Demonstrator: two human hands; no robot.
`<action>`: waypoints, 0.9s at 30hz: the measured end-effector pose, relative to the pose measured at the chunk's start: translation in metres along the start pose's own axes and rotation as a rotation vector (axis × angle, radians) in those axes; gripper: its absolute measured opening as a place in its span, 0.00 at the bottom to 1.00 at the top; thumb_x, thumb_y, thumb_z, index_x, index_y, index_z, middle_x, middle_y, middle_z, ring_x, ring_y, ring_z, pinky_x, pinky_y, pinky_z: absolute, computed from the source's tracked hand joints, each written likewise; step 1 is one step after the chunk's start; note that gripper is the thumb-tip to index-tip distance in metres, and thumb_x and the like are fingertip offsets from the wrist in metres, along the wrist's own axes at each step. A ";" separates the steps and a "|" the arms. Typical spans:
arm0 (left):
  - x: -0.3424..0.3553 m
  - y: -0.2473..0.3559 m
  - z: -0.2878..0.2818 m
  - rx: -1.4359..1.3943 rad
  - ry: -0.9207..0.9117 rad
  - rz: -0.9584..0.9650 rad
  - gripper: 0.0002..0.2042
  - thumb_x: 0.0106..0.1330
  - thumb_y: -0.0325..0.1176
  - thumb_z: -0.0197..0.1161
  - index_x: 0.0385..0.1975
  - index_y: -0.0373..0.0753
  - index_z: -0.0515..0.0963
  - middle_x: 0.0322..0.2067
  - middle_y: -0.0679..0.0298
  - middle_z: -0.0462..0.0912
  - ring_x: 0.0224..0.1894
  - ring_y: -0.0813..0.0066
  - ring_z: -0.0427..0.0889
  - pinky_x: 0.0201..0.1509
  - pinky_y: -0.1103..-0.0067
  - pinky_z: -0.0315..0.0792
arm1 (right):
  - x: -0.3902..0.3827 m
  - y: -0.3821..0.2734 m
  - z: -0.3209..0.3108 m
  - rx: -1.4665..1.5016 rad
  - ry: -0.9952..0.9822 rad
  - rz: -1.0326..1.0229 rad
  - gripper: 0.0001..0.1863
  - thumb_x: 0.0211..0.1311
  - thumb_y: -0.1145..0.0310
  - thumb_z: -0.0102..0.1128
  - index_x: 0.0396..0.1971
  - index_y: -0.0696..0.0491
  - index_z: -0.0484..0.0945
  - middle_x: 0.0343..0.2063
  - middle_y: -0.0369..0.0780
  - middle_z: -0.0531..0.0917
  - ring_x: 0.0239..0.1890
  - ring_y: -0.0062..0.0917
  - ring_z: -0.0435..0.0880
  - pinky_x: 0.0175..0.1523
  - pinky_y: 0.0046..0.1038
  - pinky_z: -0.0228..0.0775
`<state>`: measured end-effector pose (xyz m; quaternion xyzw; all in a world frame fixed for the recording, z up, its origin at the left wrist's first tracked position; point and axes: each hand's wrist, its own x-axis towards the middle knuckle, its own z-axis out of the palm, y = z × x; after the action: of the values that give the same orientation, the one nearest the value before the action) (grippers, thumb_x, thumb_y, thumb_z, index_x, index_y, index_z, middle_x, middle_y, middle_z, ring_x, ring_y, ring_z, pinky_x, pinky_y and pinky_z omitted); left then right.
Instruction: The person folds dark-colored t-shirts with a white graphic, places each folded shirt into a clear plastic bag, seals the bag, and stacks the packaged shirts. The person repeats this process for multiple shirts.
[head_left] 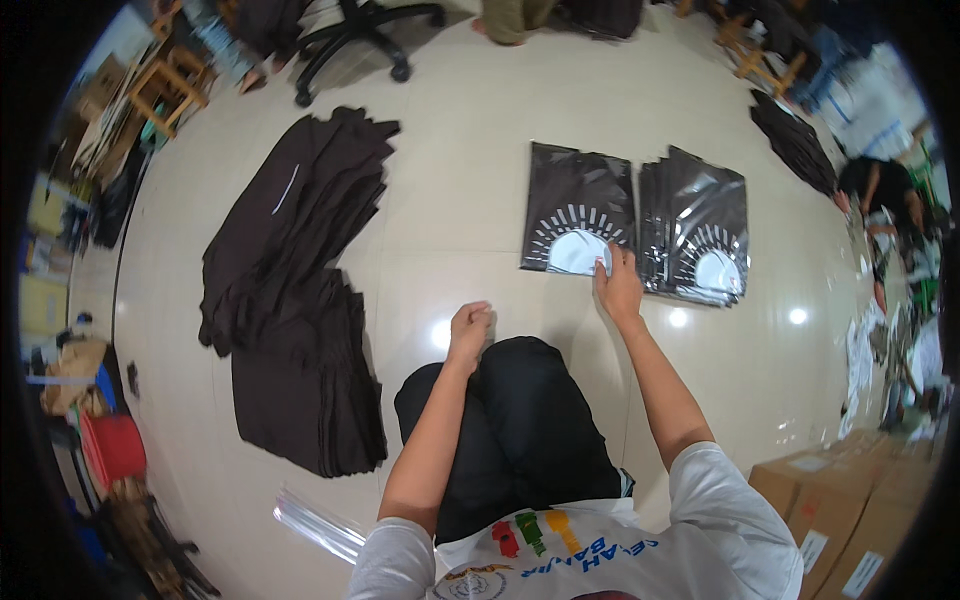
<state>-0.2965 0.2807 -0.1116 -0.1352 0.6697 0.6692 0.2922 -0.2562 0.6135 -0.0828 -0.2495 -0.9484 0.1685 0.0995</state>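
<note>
My right hand [618,285] pinches the lower right corner of a folded dark brown shirt in a clear plastic bag [580,190], printed with a white half-sun and rays. To its right lies a stack of similar bagged shirts [710,190], glossy and slightly fanned. My left hand [468,335] hovers over the floor by my knee, fingers loosely curled in, with nothing visible in them. At the left lie two heaps of unbagged dark brown shirts: a far pile [290,210] with a thin white line on top, and a near pile [300,390] partly under it.
Clear plastic bags [318,525] lie on the floor near my left elbow. Cardboard boxes [840,500] stand at the lower right. A wheeled chair base [360,35] and wooden stools [170,90] are at the far side. Other people sit around the room's edges. A red bin [113,447] stands left.
</note>
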 end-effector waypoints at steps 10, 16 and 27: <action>0.042 -0.052 0.026 0.077 0.261 0.527 0.07 0.68 0.27 0.63 0.43 0.36 0.83 0.43 0.51 0.88 0.46 0.59 0.89 0.51 0.68 0.81 | 0.053 0.012 0.016 -0.408 -0.443 -0.004 0.43 0.73 0.29 0.39 0.82 0.23 0.40 0.79 0.57 0.51 0.73 0.56 0.69 0.68 0.54 0.72; -0.021 0.017 0.014 0.069 0.130 0.513 0.13 0.78 0.40 0.61 0.51 0.37 0.79 0.41 0.56 0.87 0.44 0.66 0.87 0.52 0.70 0.81 | 0.037 -0.001 0.014 -0.023 -0.120 -0.386 0.33 0.72 0.47 0.64 0.66 0.55 0.75 0.54 0.52 0.84 0.50 0.47 0.86 0.54 0.43 0.77; -0.224 0.012 -0.070 -0.222 0.172 0.628 0.16 0.84 0.46 0.52 0.37 0.42 0.76 0.29 0.75 0.72 0.32 0.85 0.70 0.37 0.80 0.68 | -0.159 -0.286 -0.097 1.451 -0.894 -0.035 0.21 0.83 0.56 0.52 0.55 0.60 0.78 0.27 0.31 0.71 0.29 0.14 0.65 0.35 0.21 0.61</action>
<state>-0.1404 0.1664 0.0222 -0.0092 0.6240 0.7813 -0.0018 -0.2194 0.3245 0.0960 -0.0193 -0.5594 0.8156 -0.1465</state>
